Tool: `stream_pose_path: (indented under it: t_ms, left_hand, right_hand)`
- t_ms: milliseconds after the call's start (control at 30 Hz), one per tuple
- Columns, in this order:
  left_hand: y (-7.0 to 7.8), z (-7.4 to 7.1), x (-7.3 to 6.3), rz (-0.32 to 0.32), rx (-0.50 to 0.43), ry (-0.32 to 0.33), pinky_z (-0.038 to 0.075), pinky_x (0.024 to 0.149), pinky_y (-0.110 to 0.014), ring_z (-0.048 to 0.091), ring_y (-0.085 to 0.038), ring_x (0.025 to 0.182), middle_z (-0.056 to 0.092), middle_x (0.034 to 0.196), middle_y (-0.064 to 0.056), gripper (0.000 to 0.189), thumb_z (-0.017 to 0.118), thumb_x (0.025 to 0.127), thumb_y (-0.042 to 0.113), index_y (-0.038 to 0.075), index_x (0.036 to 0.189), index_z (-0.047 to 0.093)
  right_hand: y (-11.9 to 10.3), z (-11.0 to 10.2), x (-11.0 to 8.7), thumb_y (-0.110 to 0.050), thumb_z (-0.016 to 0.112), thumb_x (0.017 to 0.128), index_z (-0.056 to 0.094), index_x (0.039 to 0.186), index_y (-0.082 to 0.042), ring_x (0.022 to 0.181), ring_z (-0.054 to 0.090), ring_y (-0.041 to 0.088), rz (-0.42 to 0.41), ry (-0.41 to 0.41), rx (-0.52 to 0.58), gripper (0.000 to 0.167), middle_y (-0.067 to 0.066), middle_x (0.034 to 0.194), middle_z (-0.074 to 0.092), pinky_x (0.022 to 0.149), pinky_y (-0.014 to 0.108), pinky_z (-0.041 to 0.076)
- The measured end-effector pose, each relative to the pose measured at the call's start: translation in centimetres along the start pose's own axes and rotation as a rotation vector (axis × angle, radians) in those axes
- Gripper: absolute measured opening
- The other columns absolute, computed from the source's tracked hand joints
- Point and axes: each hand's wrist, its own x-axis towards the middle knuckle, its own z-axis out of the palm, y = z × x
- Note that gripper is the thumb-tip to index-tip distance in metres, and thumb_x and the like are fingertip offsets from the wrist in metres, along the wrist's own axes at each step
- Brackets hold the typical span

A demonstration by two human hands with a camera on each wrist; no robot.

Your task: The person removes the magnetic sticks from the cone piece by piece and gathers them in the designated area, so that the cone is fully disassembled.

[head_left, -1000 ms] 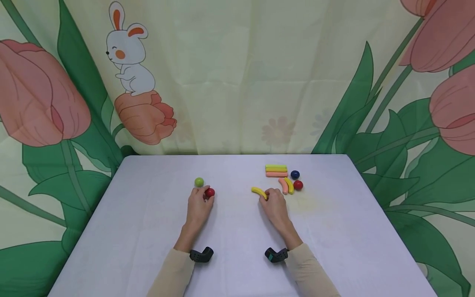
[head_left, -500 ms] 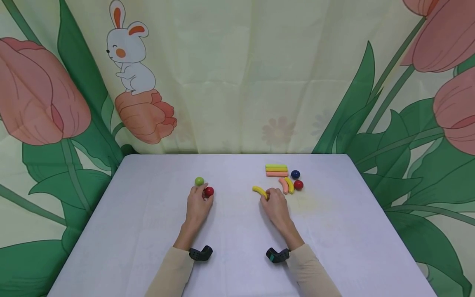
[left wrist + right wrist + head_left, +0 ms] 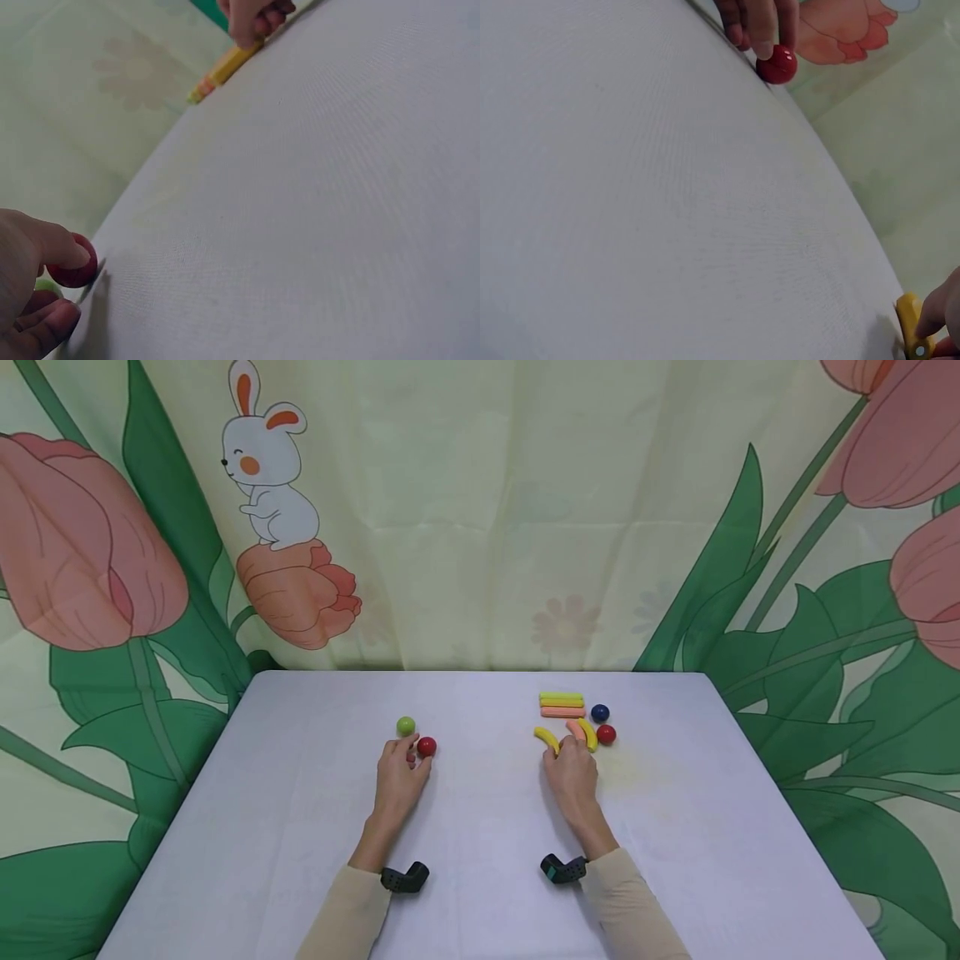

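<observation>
My left hand point(image 3: 400, 779) holds a shiny red ball point(image 3: 427, 746) at its fingertips, low over the white tabletop; in the right wrist view the digits lie against the ball's point(image 3: 777, 64) near and far sides. Just behind it sits a green ball point(image 3: 406, 726). My right hand point(image 3: 573, 781) grips the near end of a short, curved yellow stick point(image 3: 546, 739). A pink curved piece point(image 3: 575, 730) and another yellow curved piece point(image 3: 587, 736) lie right by its knuckles. In the right wrist view my thumb presses on the yellow stick point(image 3: 909, 322).
Behind the right hand lie straight yellow-green, yellow and pink sticks point(image 3: 562, 705) stacked in a row. A dark blue ball point(image 3: 600, 713) and a second red ball point(image 3: 606, 735) sit to their right. A printed curtain point(image 3: 450, 527) hangs behind the table.
My right hand has shifted right with the curved yellow stick, closing on the pink and yellow curved pieces. My left hand and the red ball have barely moved.
</observation>
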Motion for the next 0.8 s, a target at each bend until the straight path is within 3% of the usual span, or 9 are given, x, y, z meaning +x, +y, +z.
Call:
stream_pose_path:
  t_ms: [333, 633, 800]
  left_hand:
    - [-0.15, -0.11, -0.28, -0.004, -0.019, -0.004, 0.058, 0.084, -0.038, 0.059, -0.025, 0.095, 0.060, 0.121, -0.015, 0.048, 0.075, 0.088, 0.015, 0.005, 0.133, 0.061]
    - [-0.15, -0.13, -0.48, -0.002, -0.026, -0.006, 0.057, 0.083, -0.036, 0.058, -0.023, 0.093, 0.061, 0.119, -0.014, 0.049, 0.075, 0.088, 0.016, 0.005, 0.133, 0.061]
    - [-0.11, -0.33, -0.61, -0.010, -0.038, -0.007, 0.057, 0.085, -0.037, 0.059, -0.024, 0.094, 0.061, 0.120, -0.014, 0.049, 0.075, 0.088, 0.018, 0.005, 0.133, 0.062]
  right_hand:
    - [0.10, 0.16, 0.21, -0.014, 0.065, 0.094, 0.065, 0.111, 0.002, 0.090, 0.069, 0.031, -0.120, 0.012, -0.097, 0.024, 0.019, 0.105, 0.066, 0.085, 0.041, 0.060]
    - [-0.14, 0.05, 0.88, -0.016, 0.062, 0.095, 0.062, 0.116, 0.010, 0.081, 0.069, 0.033, -0.046, 0.024, -0.173, 0.033, 0.025, 0.108, 0.066, 0.075, 0.040, 0.062]
    - [-0.11, 0.02, 0.96, -0.015, 0.062, 0.093, 0.062, 0.109, 0.011, 0.078, 0.069, 0.037, -0.023, 0.075, -0.189, 0.030, 0.027, 0.096, 0.065, 0.073, 0.044, 0.061]
